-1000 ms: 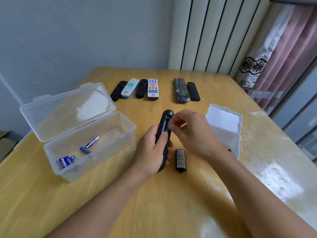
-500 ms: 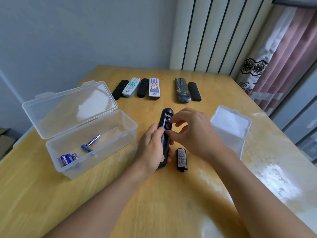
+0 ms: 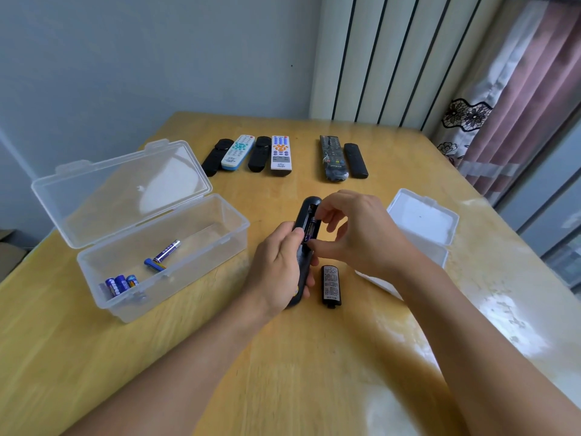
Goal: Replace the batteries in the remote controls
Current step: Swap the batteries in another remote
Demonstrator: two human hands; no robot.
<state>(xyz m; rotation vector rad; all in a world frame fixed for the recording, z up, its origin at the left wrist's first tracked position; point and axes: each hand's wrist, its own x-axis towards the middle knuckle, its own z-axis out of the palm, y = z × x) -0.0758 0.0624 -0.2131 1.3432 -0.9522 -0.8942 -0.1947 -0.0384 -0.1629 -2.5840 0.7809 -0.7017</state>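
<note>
Yellow wood with a smooth, partly shiny surface makes the table [image 3: 314, 357], the largest thing here. On its left side stands a big clear plastic box [image 3: 163, 256] with its lid hinged open toward the far left; inside it lie five batteries [image 3: 121, 284], three blue ones together at the near corner and two more in the middle. On the right side stands a smaller clear box [image 3: 421, 228], and the right forearm hides its near left part, so what it holds cannot be told. At the far side, six remote controls [image 3: 280, 154] lie in a row: four in a left group, two of them black and two white with coloured buttons, and two dark ones well apart to the right. In the middle, the left hand [image 3: 276, 272] is wrapped closed around a black, long, rounded remote [image 3: 306, 215], back side up, with the battery compartment uncovered. The right hand [image 3: 361, 234] is half open above it, thumb and forefinger pinched at a purple battery [image 3: 310, 228] that sits in the compartment. Just right of the held remote, the black battery cover [image 3: 331, 286] with a printed label lies flat on the table.
</note>
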